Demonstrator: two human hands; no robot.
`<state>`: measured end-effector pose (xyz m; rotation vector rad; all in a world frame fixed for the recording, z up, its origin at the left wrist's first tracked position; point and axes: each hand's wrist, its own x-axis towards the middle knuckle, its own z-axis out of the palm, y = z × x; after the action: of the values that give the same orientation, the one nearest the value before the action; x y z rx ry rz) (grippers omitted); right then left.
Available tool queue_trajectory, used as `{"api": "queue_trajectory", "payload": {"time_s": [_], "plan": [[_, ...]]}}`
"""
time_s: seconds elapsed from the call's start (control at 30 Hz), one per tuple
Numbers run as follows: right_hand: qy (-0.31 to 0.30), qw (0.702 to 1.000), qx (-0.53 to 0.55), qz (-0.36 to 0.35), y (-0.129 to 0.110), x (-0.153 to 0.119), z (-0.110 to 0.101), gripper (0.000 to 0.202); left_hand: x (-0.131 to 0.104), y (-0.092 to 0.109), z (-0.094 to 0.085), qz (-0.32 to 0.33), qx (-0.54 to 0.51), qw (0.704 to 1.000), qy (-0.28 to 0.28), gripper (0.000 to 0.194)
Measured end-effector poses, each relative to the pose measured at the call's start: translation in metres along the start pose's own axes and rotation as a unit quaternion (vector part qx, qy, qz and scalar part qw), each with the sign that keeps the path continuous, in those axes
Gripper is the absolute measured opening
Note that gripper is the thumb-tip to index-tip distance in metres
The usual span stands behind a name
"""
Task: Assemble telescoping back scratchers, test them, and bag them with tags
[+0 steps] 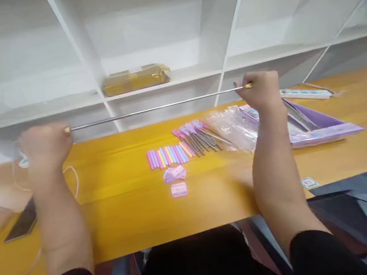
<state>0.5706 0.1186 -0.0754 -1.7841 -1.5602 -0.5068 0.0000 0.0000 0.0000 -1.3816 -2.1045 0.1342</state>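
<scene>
A thin telescopic metal rod (154, 109) is stretched out across the view, its left part thicker than its right. My left hand (47, 145), blurred, is closed in a fist around the left end, where a gold-coloured tip shows. At the other end my right hand (260, 88) is also closed, with a gold tip by the thumb. Below the rod, several metal rods with pink and purple claw-like heads (198, 136) lie fanned on the table. Beside them is a row of pastel sleeves (167, 156). Small purple cards (174, 174) and a pink card (179, 189) lie nearer me.
The wooden table (123, 222) runs below white shelves (145, 23) holding a taped brown parcel (136, 79). Clear plastic wrapping (235, 127), a purple box (327, 133) and a white power strip (306, 94) are at right. A dark phone (22, 222) lies at left near a cable.
</scene>
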Motion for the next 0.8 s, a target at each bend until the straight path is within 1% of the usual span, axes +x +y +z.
{"api": "queue_trajectory", "payload": {"time_s": [0.1, 0.17, 0.37, 0.47, 0.53, 0.63, 0.8], "plan": [[-0.006, 1.0, 0.0, 0.002, 0.001, 0.001, -0.001, 0.045, -0.001, 0.0, 0.001, 0.0, -0.008, 1.0, 0.003, 0.055], [-0.01, 1.0, 0.002, 0.007, -0.001, 0.0, -0.003, 0.044, 0.0, -0.002, 0.004, -0.003, -0.016, 1.0, 0.011, 0.054], [-0.01, 1.0, 0.008, 0.016, -0.018, -0.003, -0.011, 0.053, 0.005, -0.016, 0.024, -0.006, -0.029, 0.998, 0.06, 0.05], [-0.003, 1.0, 0.007, 0.031, -0.021, -0.002, -0.013, 0.058, 0.004, -0.016, 0.026, -0.004, -0.021, 0.997, 0.074, 0.046], [-0.003, 0.999, 0.009, 0.037, -0.022, 0.0, -0.013, 0.06, 0.002, -0.01, 0.022, 0.006, -0.018, 0.997, 0.069, 0.042], [-0.009, 0.999, 0.02, 0.028, -0.03, 0.0, -0.015, 0.06, -0.002, 0.006, 0.014, 0.031, -0.028, 0.998, 0.048, 0.038], [-0.005, 0.997, 0.067, -0.023, -0.056, -0.008, -0.013, 0.055, -0.008, 0.036, 0.003, 0.069, -0.077, 0.994, 0.026, 0.042]]}}
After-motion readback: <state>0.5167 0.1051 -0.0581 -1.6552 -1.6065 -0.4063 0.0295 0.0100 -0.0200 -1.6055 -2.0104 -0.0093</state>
